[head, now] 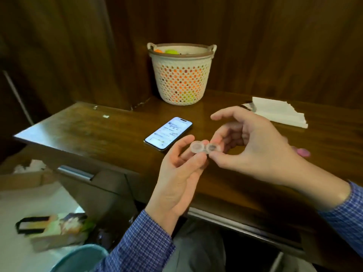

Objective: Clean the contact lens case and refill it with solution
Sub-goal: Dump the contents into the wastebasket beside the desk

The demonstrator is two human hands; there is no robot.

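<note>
Above the desk's (110, 130) near edge, your left hand (176, 179) and right hand (253, 152) pinch the clear lens case (205, 147) between them, caps off, phone (169, 132) at ten o'clock.

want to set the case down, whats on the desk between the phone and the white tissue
In the head view, no object rests on that stretch of desk. The right hand and the lens case hover over it, between the phone and the tissue.

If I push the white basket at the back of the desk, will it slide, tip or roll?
The basket looks like light perforated plastic, so it probably slides easily on the glossy desk. It narrows toward its base and holds orange and green items, so a high push might tip it.
</note>
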